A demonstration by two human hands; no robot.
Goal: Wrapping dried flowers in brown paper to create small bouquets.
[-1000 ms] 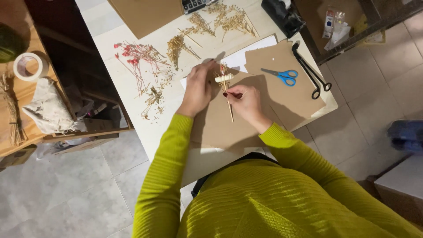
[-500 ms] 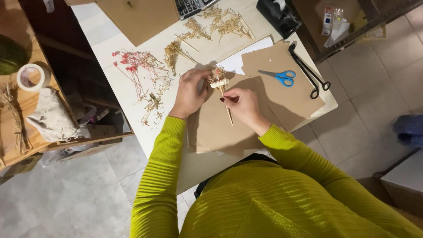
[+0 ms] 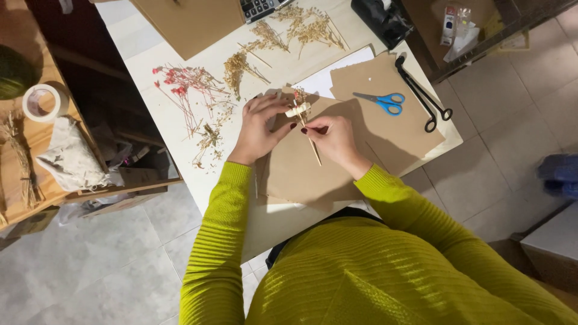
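Left hand point(image 3: 260, 129): fingers curled, tips pinching a short cream strip of tape point(image 3: 298, 111) wrapped across the top of a small bundle of thin dried flower stems point(image 3: 309, 135). Right hand point(image 3: 333, 139): closed in a fingertip pinch on the stems just below the tape. The bundle lies over a brown kraft-paper sheet point(image 3: 301, 174) on the white worktop point(image 3: 174, 129), directly ahead of the person's yellow-green ribbed sweater point(image 3: 361, 271).

Handling judgement: the bundle looks very light, dry and brittle; stems stiff but easily snapped, flower heads likely to shed. The best hold appears to be low on the bare stems or at the taped band, with light pressure and away from the heads. The tape strip is probably tacky and limp.

Count, working outward:
- Brown kraft sheets near the hands: at least three overlapping; exact number unclear.
- White paper sheet point(image 3: 337, 75): one, partly covered.
- Scissors: two pairs, one blue-handled point(image 3: 380, 100), one all black point(image 3: 421, 99).
- Loose dried-flower clusters on the worktop: one red-pink point(image 3: 180, 84), roughly three straw-coloured point(image 3: 289, 30).
- Tape roll point(image 3: 43, 102): one, on the wooden side shelf point(image 3: 51, 192) to the left.
- Crumpled white cloth point(image 3: 69, 159): one, just beside the roll.
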